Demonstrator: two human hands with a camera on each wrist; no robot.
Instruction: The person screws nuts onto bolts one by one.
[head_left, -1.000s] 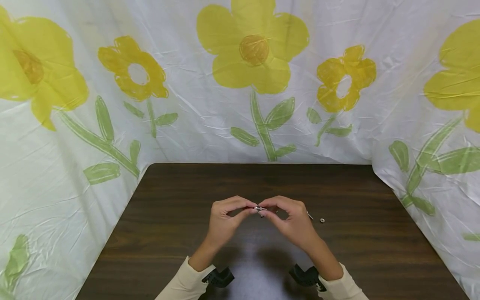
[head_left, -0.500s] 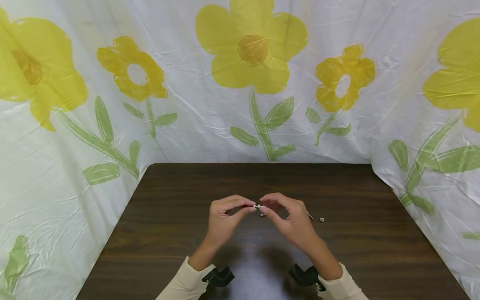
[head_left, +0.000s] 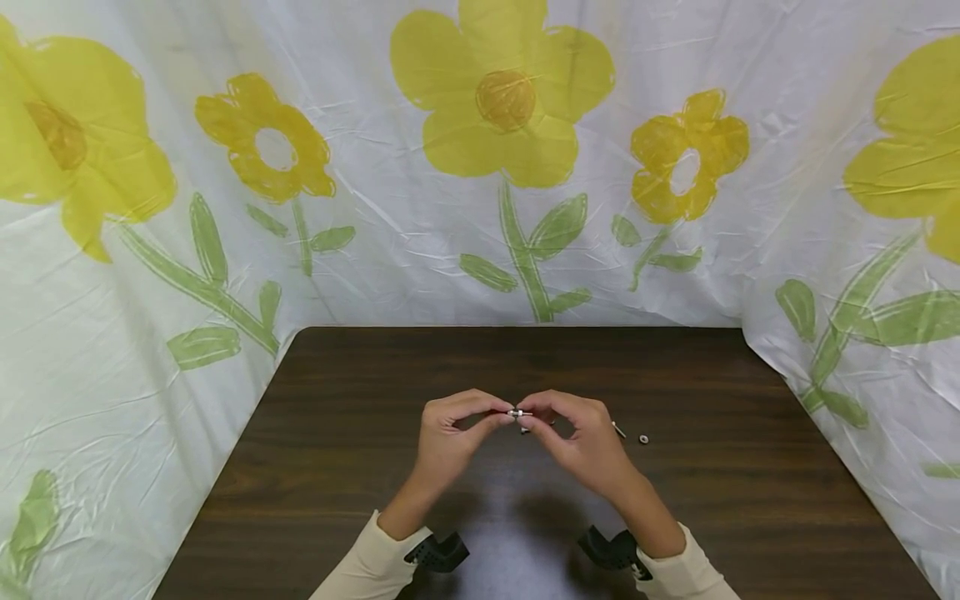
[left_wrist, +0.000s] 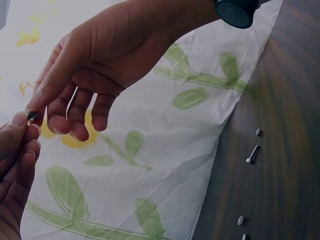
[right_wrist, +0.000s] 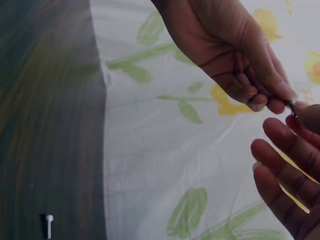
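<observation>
Over the middle of the table, my left hand [head_left: 450, 433] pinches one end of a small silver bolt [head_left: 517, 413] between thumb and index finger. A wider metal piece sits on it, perhaps a nut, too small to tell. My right hand [head_left: 585, 433] pinches the other end, so the fingertips of both hands almost meet. In the left wrist view, the bolt [left_wrist: 31, 115] is mostly covered by fingertips. The right wrist view shows just a dark glint of the bolt [right_wrist: 291, 105]. The other fingers of the right hand [left_wrist: 107, 55] hang loosely curled.
On the dark wooden table [head_left: 337, 467] a loose bolt [head_left: 618, 430] and a small round nut or washer [head_left: 643, 439] lie to the right. Another bolt [head_left: 525, 430] lies just below the fingertips. A white flowered cloth [head_left: 390, 250] hangs behind and beside the table.
The right fingertips drew slightly back from the bolt half a second ago, exposing more of it, and now close in again. The left hand has hardly moved.
</observation>
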